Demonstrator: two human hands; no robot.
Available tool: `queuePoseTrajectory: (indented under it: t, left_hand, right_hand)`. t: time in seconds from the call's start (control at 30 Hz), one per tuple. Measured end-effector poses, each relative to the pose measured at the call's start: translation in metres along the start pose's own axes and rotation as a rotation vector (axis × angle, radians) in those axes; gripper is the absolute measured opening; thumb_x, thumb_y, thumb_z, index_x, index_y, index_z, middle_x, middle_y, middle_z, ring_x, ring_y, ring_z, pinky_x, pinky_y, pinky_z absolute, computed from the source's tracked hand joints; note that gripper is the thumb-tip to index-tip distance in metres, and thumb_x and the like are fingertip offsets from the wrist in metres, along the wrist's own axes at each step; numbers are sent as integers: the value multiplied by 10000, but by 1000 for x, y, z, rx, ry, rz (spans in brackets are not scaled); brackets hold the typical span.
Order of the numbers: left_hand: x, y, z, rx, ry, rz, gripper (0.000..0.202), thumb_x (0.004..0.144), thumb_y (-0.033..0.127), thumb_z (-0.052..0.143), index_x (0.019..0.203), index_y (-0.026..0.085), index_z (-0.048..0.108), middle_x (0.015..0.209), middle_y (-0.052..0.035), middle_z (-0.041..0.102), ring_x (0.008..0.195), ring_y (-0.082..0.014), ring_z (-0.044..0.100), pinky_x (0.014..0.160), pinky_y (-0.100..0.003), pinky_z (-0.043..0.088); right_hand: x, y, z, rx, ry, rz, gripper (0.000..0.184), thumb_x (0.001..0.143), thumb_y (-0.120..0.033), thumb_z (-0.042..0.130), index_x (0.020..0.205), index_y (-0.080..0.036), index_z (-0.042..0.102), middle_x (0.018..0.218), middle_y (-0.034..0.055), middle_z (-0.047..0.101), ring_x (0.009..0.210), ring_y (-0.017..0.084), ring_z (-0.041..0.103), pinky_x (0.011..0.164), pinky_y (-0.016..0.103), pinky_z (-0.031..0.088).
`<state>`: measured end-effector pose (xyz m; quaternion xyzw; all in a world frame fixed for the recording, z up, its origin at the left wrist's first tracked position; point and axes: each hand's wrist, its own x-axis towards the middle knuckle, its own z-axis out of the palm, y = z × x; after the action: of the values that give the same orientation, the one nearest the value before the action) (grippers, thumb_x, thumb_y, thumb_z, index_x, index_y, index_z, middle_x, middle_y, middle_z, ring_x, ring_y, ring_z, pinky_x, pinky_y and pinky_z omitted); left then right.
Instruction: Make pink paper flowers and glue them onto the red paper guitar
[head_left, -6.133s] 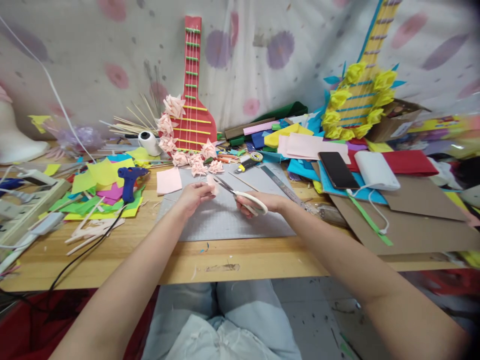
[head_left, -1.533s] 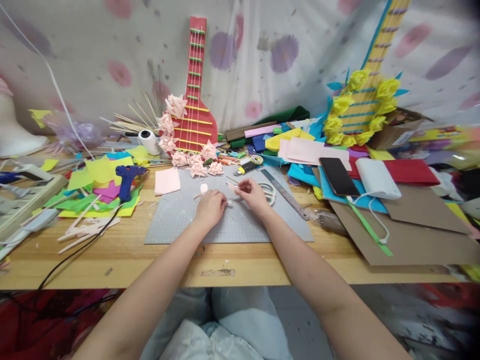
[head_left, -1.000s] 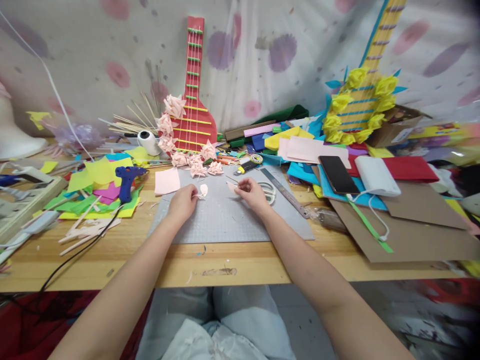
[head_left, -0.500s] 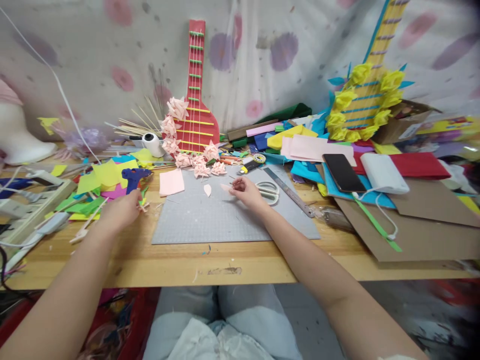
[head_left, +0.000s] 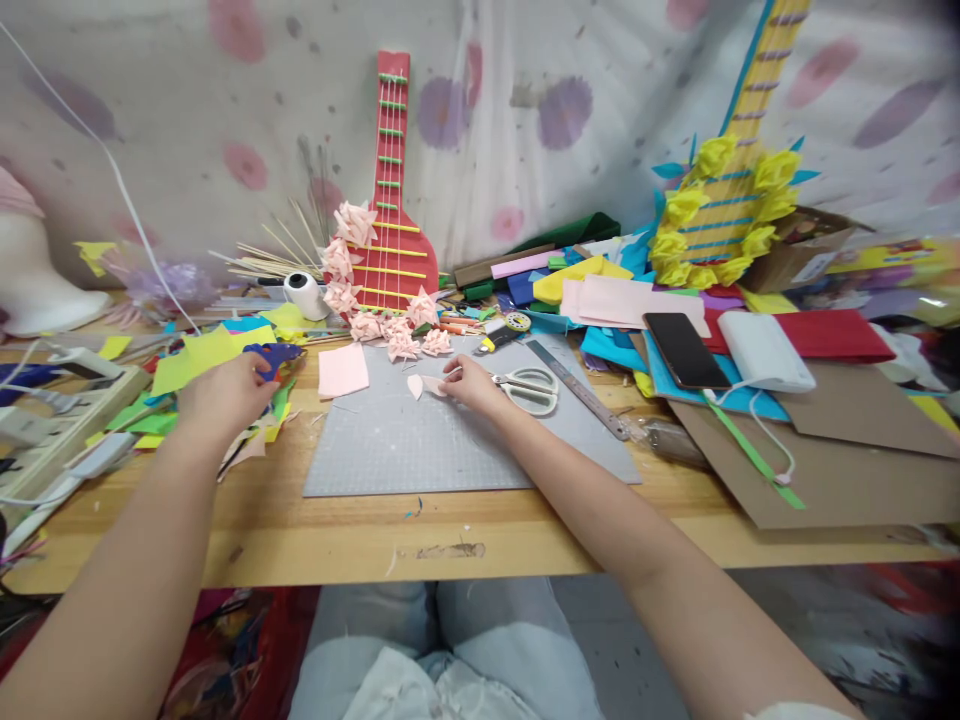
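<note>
My left hand (head_left: pixel 223 396) is out to the left of the grey cutting mat (head_left: pixel 450 445), its fingers closed around the handle of the blue glue gun (head_left: pixel 279 353), which lies on a pile of coloured paper scraps (head_left: pixel 196 352). My right hand (head_left: pixel 471 380) rests on the mat's far part and pinches a small pink paper petal (head_left: pixel 434 385). A second petal (head_left: pixel 414 386) lies loose just left of it. White-handled scissors (head_left: pixel 534 389) lie on the mat right beside my right hand.
A pink paper square (head_left: pixel 343 370), a red cardboard guitar (head_left: pixel 391 230) with pink paper flowers (head_left: pixel 394 335), and a steel ruler (head_left: pixel 581 388) ring the mat. A phone (head_left: pixel 679 350), power bank (head_left: pixel 765 350) and brown cardboard (head_left: pixel 832 465) lie right; a power strip (head_left: pixel 71 405) lies left.
The scissors were set down on the mat. My left hand left the petals and swung left onto the glue gun. My right hand slid slightly left with its petal.
</note>
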<state>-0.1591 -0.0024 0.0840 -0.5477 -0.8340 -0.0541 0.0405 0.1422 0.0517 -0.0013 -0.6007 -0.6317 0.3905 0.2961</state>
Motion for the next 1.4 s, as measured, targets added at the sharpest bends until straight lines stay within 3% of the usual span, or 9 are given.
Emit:
queuePoseTrajectory:
  t: [0.07,0.17,0.37,0.5,0.67,0.87,1.1,1.27,1.4]
  left_hand:
    - [-3,24,1,43,-29,34,371,768,417,503,1084,236,576,1029,-65,678,896,-275,602,761,-395,461]
    - [-5,58,12,2,27,133,408,766,283,496,1166,203,520,1031,-111,657,973,-298,588,793,-418,465]
    - [5,111,56,-297,79,370,473,712,213,550,1181,179,503,1194,-136,526,1161,-281,483,979,-393,401]
    - [14,140,80,-484,87,346,554,676,260,609,1206,172,474,1272,-155,427,1245,-303,401,1033,-423,355]
    - [20,162,89,-478,90,370,650,665,254,620,1286,195,438,1335,-154,372,1298,-311,339,1070,-430,301]
    - [19,174,85,-304,83,464,526,705,239,581,1222,175,510,1317,-149,429,1247,-299,400,1028,-391,357]
    - [7,165,64,-266,109,363,504,688,322,580,1172,186,532,1269,-147,504,1183,-305,472,897,-404,450]
    - [-7,142,44,-139,-97,233,560,691,456,562,1185,195,529,1139,-150,622,1067,-321,569,808,-406,467]
    - [-16,129,37,-1,-317,235,609,672,562,535,1169,210,551,1098,-132,658,1024,-314,601,786,-385,463]
  right_hand:
    - [4,-3,2,-70,2,18,269,622,-98,642,804,-212,479,728,-27,628,691,152,595,654,275,426]
    - [7,-4,3,-146,39,10,249,646,-99,614,825,-215,486,765,-11,634,717,167,595,664,290,419]
    - [2,13,6,-22,127,-77,184,688,-141,577,833,-213,491,763,-18,610,721,141,582,681,278,429]
    - [4,29,8,140,173,-151,153,687,-177,565,820,-209,498,726,-37,579,662,111,557,674,261,442]
    - [15,42,4,223,232,-182,178,672,-203,581,838,-211,519,738,-37,577,702,122,558,707,275,447]
    - [20,49,-1,225,289,-188,176,671,-210,576,838,-216,517,754,-34,582,726,127,571,741,286,456]
    - [14,43,-4,106,230,-166,143,702,-200,570,837,-205,523,772,-26,598,716,114,572,720,260,454]
    - [8,37,-6,-45,227,-186,120,732,-186,553,850,-198,540,810,-3,615,767,133,564,728,273,437]
    - [5,34,-6,-120,233,-188,132,736,-157,541,862,-196,549,820,11,625,807,149,563,749,286,428]
